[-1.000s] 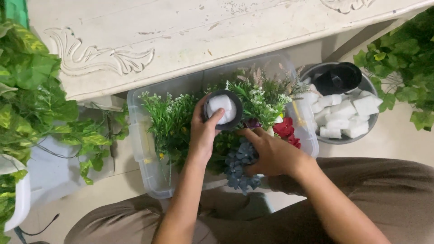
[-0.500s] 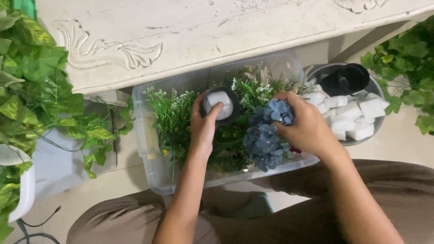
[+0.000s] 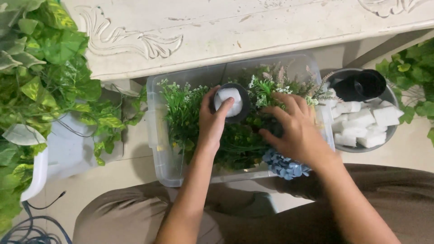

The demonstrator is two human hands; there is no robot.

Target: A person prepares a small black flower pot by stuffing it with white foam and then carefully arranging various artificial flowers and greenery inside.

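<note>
A clear plastic bin (image 3: 158,135) rests on my lap, filled with artificial green sprigs (image 3: 181,113) and small white flowers. My left hand (image 3: 212,122) grips a small dark pot (image 3: 243,101) packed with white foam (image 3: 227,100), thumb pressed on the foam. My right hand (image 3: 296,131) reaches into the greenery, fingers spread and curled down among the stems. A blue hydrangea cluster (image 3: 285,166) lies under that wrist at the bin's near edge. What the right fingers touch is hidden by leaves.
A grey bowl (image 3: 392,133) at right holds white foam blocks (image 3: 361,124) and a black pot (image 3: 366,85). A carved white table (image 3: 226,31) overhangs the bin. Leafy green plants stand at left (image 3: 40,77) and far right (image 3: 413,77). Cables (image 3: 31,226) lie on the floor.
My right hand lifted the blue hydrangea cluster, then set it down at the bin's near edge and now reaches into the greenery. The left hand stays on the foam pot.
</note>
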